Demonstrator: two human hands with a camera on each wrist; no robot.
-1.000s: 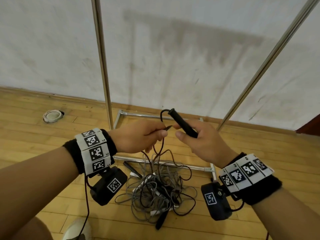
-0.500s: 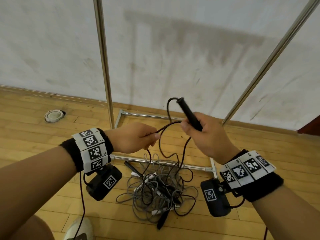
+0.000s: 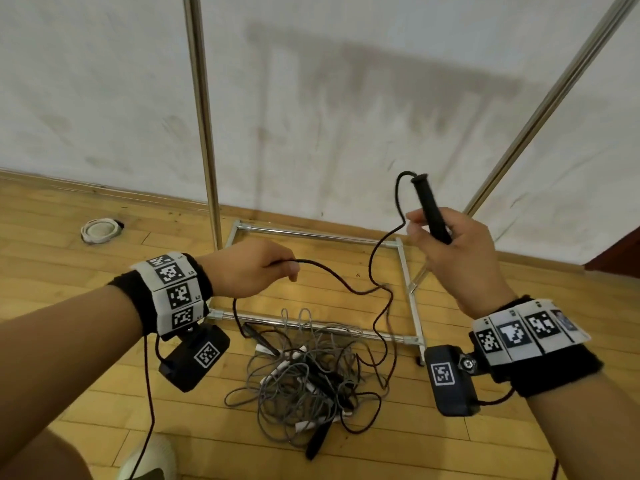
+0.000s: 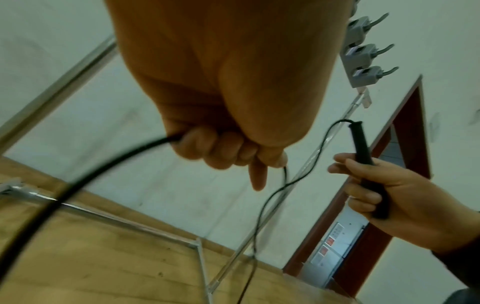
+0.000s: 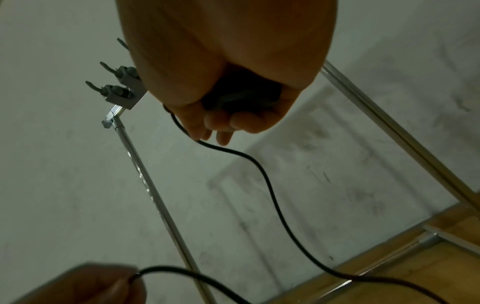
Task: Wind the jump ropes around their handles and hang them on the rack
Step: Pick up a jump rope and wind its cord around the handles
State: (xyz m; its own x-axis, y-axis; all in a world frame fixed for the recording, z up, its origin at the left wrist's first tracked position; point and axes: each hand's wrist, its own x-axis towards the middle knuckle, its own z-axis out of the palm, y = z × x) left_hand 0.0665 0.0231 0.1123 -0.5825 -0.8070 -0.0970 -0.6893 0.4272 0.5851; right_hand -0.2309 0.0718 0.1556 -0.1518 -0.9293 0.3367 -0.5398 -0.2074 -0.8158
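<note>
My right hand (image 3: 446, 244) grips a black jump-rope handle (image 3: 431, 209) upright, seen too in the left wrist view as the handle (image 4: 363, 152). Its black cord (image 3: 349, 285) leaves the handle's top, sags in a loop and runs to my left hand (image 3: 256, 271), which holds the cord (image 4: 103, 170) in a closed fist with the thumb pinching it. Beyond the fist the cord drops to a tangled pile of grey and black ropes (image 3: 304, 379) on the floor. The metal rack (image 3: 204, 133) stands behind, its grey hooks (image 4: 363, 53) high on the top bar.
The rack's base frame (image 3: 405, 271) lies on the wooden floor just behind the pile. Against the white wall, a round white object (image 3: 100, 230) sits at the far left. My shoe (image 3: 152, 459) is near the bottom edge. A dark red door frame (image 4: 405, 144) is at the right.
My hands have moved apart: the right rose to the right with the handle, the left slid left along the cord, so a longer stretch hangs between them.
</note>
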